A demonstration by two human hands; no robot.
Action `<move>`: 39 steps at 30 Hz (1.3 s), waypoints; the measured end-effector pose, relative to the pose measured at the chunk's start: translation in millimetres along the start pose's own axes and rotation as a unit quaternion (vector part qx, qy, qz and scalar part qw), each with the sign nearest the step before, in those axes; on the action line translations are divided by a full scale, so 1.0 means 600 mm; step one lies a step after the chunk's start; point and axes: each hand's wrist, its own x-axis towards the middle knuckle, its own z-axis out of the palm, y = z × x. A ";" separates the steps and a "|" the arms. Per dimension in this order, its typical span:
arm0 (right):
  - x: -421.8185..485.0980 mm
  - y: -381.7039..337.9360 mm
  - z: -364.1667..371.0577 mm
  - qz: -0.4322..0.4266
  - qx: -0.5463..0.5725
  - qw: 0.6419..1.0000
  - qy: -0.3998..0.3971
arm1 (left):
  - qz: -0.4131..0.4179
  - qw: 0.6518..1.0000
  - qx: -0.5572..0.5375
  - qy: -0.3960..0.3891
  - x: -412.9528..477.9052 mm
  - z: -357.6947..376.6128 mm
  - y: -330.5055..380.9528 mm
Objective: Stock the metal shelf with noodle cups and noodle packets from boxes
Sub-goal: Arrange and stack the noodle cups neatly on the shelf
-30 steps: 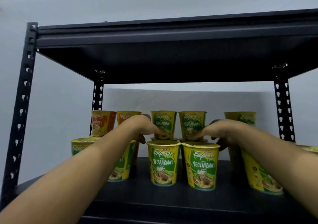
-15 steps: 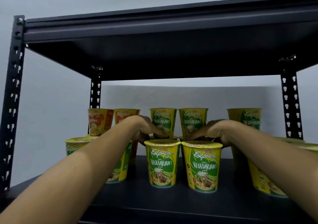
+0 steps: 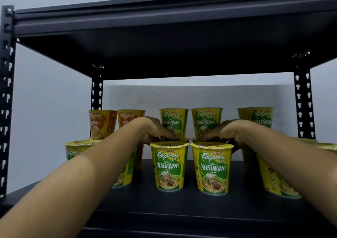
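Well, L hand [image 3: 155, 131] & R hand [image 3: 226, 130] palm-down behind front cups [image 3: 169, 166], grip unclear.

We read "MAMEE Express cup VEGETARIAN" on both front cups [image 3: 168, 166] just below our left hand [image 3: 155, 130] and right hand [image 3: 225, 131]. The stacked cups [image 3: 174, 121] behind the hands say "Express cup VEGETARIAN". The orange cups [image 3: 102, 123] left of our left hand say "Express cup AYAM".
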 end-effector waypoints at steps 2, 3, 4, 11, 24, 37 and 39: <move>-0.004 0.001 -0.001 0.010 0.025 1.000 -0.004 | 0.000 1.000 0.013 0.004 0.001 0.002 0.001; -0.006 0.001 -0.001 0.017 0.040 0.999 -0.004 | 0.002 1.000 0.015 0.007 0.001 0.002 0.001; -0.010 0.000 -0.001 0.022 0.048 0.999 0.000 | 0.004 1.000 0.013 0.009 0.000 0.003 0.001; -0.059 0.016 -0.013 -0.047 0.138 0.987 0.062 | 0.068 0.985 0.083 0.132 -0.048 0.001 -0.010; -0.169 0.098 0.118 -0.124 0.201 0.966 0.107 | 0.151 0.970 -0.080 0.175 -0.152 0.093 -0.109; -0.167 0.115 0.141 -0.125 0.170 0.959 0.188 | 0.172 0.964 -0.063 0.193 -0.150 0.133 -0.145; -0.167 0.115 0.142 -0.120 0.158 0.960 0.195 | 0.177 0.963 -0.048 0.195 -0.149 0.135 -0.143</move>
